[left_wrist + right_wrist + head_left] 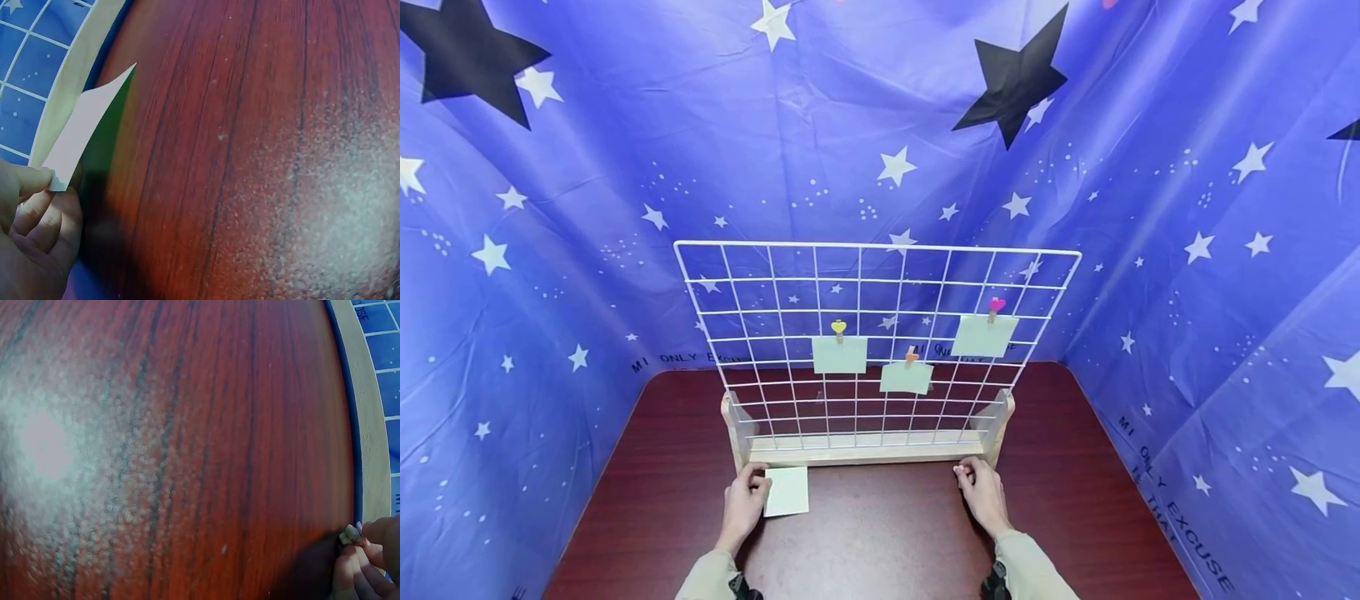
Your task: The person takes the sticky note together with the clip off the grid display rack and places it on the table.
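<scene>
Between thumb and fingers my left hand [745, 502] pinches the left edge of a pale green paper note [787, 491]. In the left wrist view the note [87, 128] slants up off the table, slightly bent. My right hand [984, 496] pinches a small pale wooden clothespin [351, 535], mostly hidden by the fingertips. Both hands are just in front of the wooden base [865, 451] of a white wire grid [859, 317]. Three notes hang on the grid: one under a yellow heart clothespin [839, 329], one under an orange clothespin [912, 355], one under a pink heart clothespin [996, 307].
The grid stands upright between two wooden side supports [1004, 412] on a dark red wood-grain table [1075, 500]. Blue star-patterned cloth [865, 125] surrounds the table at the back and both sides. A glare spot [47, 447] lies on the tabletop.
</scene>
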Tool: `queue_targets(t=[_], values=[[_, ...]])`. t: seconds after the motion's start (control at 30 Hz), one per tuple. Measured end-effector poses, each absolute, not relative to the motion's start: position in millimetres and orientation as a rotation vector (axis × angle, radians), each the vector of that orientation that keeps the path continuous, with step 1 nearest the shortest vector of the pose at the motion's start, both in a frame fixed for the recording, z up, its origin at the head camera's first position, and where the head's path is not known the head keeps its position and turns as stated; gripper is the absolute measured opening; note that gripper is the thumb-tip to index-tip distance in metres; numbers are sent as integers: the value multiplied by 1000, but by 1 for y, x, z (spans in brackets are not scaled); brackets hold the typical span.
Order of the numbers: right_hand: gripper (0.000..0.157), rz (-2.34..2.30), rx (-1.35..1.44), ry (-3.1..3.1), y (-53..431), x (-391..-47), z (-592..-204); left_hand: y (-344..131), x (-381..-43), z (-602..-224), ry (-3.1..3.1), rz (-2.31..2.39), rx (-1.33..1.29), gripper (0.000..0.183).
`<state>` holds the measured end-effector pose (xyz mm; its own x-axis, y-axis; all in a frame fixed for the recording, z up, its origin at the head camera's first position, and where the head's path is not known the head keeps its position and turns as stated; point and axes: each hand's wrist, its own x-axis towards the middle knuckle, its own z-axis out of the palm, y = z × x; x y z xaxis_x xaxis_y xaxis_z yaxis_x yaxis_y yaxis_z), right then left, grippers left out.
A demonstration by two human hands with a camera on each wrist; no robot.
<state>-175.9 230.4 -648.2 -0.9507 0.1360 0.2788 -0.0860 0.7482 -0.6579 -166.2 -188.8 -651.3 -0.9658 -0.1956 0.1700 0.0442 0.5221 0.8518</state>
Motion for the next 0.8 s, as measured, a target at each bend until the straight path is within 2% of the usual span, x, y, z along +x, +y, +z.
queue_targets(t=[0.17,0.5,0.8], values=[[8,1036,-27,-2625,231,-176,-649,-188,-166,-653,-2509,-1445,109,25],[28,1155,37,-2605,233,-172,-648,-186,-164,-654,-2492,-1485,116,30],[34,1164,3,-2594,232,-165,-638,-183,-160,-650,-2498,-1140,-95,27]])
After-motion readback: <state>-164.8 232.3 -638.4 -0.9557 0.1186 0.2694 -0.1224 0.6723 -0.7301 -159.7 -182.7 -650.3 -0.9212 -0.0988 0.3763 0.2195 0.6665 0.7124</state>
